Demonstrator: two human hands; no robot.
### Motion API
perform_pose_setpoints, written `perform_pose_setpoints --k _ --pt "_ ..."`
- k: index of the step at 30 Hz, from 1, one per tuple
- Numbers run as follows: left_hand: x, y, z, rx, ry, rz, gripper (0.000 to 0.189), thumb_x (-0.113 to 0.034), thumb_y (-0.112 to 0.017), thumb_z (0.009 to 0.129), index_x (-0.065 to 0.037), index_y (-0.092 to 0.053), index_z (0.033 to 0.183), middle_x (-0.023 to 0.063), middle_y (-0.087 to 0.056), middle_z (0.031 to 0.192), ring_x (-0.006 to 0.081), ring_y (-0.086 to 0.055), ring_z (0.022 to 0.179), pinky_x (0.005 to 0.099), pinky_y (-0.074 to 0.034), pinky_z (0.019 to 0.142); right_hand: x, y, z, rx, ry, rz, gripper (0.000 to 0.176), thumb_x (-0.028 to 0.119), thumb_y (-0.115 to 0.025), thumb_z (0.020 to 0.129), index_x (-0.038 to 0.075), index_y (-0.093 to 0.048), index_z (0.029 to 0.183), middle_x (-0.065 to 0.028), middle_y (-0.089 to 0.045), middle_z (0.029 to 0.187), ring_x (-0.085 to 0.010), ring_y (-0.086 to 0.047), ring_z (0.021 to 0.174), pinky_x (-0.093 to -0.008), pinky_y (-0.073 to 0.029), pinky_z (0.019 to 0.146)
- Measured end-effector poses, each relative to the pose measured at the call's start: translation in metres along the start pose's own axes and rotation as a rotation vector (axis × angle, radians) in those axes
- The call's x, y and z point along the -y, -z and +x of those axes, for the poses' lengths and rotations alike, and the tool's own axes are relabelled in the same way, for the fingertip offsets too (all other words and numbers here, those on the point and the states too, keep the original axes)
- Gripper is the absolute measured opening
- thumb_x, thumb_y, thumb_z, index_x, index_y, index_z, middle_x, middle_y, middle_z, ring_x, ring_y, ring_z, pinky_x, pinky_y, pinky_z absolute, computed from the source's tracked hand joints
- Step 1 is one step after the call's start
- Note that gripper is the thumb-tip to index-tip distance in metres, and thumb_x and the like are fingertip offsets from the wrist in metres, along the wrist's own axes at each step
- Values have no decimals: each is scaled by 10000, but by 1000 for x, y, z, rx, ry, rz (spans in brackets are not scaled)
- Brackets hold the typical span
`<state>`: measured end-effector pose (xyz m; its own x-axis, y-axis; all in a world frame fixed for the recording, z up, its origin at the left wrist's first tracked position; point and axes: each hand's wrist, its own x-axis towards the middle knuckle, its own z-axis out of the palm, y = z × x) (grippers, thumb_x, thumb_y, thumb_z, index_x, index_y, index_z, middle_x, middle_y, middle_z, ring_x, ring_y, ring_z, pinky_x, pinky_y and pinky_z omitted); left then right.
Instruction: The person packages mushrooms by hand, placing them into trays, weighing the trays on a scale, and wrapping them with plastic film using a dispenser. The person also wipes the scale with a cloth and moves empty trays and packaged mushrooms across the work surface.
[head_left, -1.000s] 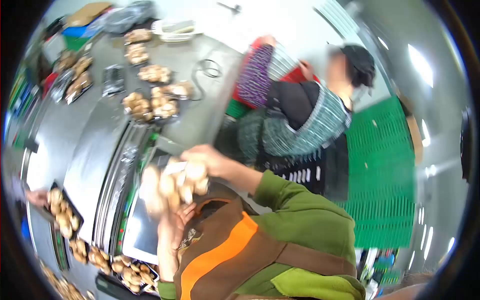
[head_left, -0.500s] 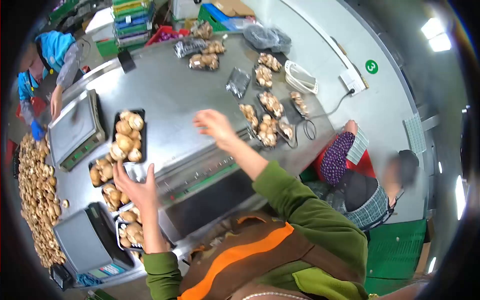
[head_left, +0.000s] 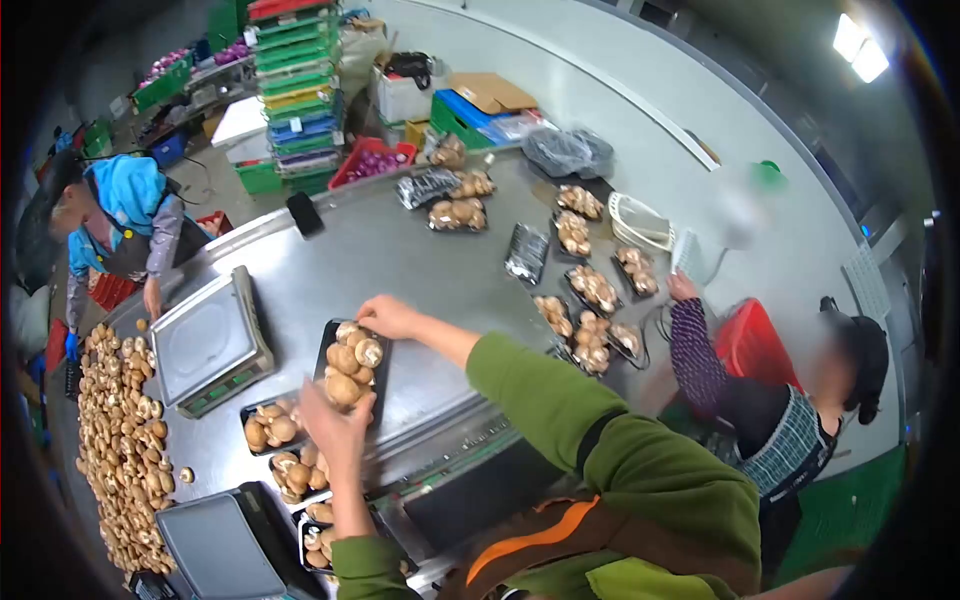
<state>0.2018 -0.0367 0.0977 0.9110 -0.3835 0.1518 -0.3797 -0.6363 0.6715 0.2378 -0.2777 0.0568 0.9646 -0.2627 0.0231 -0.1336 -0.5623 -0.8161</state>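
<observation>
A black tray of brown mushrooms (head_left: 372, 375) lies on the steel table (head_left: 400, 260), right of a scale (head_left: 205, 340). My left hand (head_left: 335, 432) grips the tray's near end, fingers against the mushrooms. At the far end, my right hand (head_left: 388, 318) closes on the rim. Both arms wear green sleeves.
Other filled trays (head_left: 270, 430) sit near me beside a second scale (head_left: 225, 545). Loose mushrooms (head_left: 120, 440) are heaped at the left. Wrapped trays (head_left: 590, 290) lie at the right. One person in blue (head_left: 125, 215) works at the left, another (head_left: 790, 430) by a red crate (head_left: 750, 340).
Half a second ago both my hands hovered open and empty over the table. Now they have closed on the ends of the mushroom tray. The view has also swung.
</observation>
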Motion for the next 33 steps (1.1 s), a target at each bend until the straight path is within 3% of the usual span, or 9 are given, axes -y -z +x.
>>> perform_pose_setpoints --k 5,12,15,18,22,25,27,30,33 --pt "-20 -25 8 379 -197 -128 998 -298 -868 535 59 -378 1328 230 -477 1293 334 -482 1185 393 -380 1008 -45 74 -87 223 -192 -248 282 251 -694 704 18 -656 859 -145 -675 812 -238 -658 751 -352 -520 696" --pt "-57 -45 17 564 -422 -197 935 -251 -842 593 0 -368 1359 211 -472 1315 340 -487 1188 388 -375 1015 -51 112 -195 -19 -321 -244 345 249 -720 720 -2 -614 931 -129 -676 823 -241 -660 789 -335 -519 728" --pt "-54 -49 8 553 -326 -315 855 -250 -784 696 -10 -340 1386 201 -435 1363 311 -443 1245 383 -345 1040 -48 112 -207 -121 -295 -163 360 283 -704 747 -3 -608 943 -133 -674 865 -242 -655 828 -341 -511 764" --pt "-33 -40 -15 205 -164 -450 643 -253 -619 875 -4 -326 1391 197 -395 1396 280 -382 1294 375 -314 1055 -34 124 -231 -271 -289 -197 355 303 -680 781 18 -616 983 -139 -665 932 -252 -647 838 -350 -501 782" --pt "9 10 -81 -78 43 -47 291 -236 -669 835 52 -633 853 140 -580 832 234 -550 751 364 -433 697 -31 148 -287 -188 -394 -453 336 398 -616 802 71 -683 837 -157 -654 862 -313 -634 788 -417 -502 733" --pt "-6 35 -124 37 -109 390 451 -413 -703 762 38 -684 761 153 -582 742 310 -555 725 423 -444 682 -5 122 -309 -80 -574 -600 378 453 -599 800 90 -695 758 -147 -654 802 -317 -628 765 -438 -503 704" --pt "-9 24 -127 3 -177 489 518 -497 -681 745 20 -694 782 180 -621 798 345 -569 767 443 -456 742 -9 89 -304 -278 -304 -824 379 461 -616 784 92 -693 742 -146 -653 767 -317 -630 769 -441 -502 692" --pt "6 3 -112 196 113 182 421 -405 -697 755 12 -646 787 213 -641 773 384 -605 778 445 -474 736 6 75 -289 -216 -458 -474 342 401 -657 771 60 -670 769 -143 -650 747 -310 -638 770 -432 -492 684" --pt "9 14 -110 278 194 -143 383 -315 -625 817 56 -582 727 174 -580 615 321 -551 577 413 -456 599 2 86 -305 -299 -556 361 335 376 -669 833 69 -593 722 26 -477 562 -76 -392 478 -262 -323 421"
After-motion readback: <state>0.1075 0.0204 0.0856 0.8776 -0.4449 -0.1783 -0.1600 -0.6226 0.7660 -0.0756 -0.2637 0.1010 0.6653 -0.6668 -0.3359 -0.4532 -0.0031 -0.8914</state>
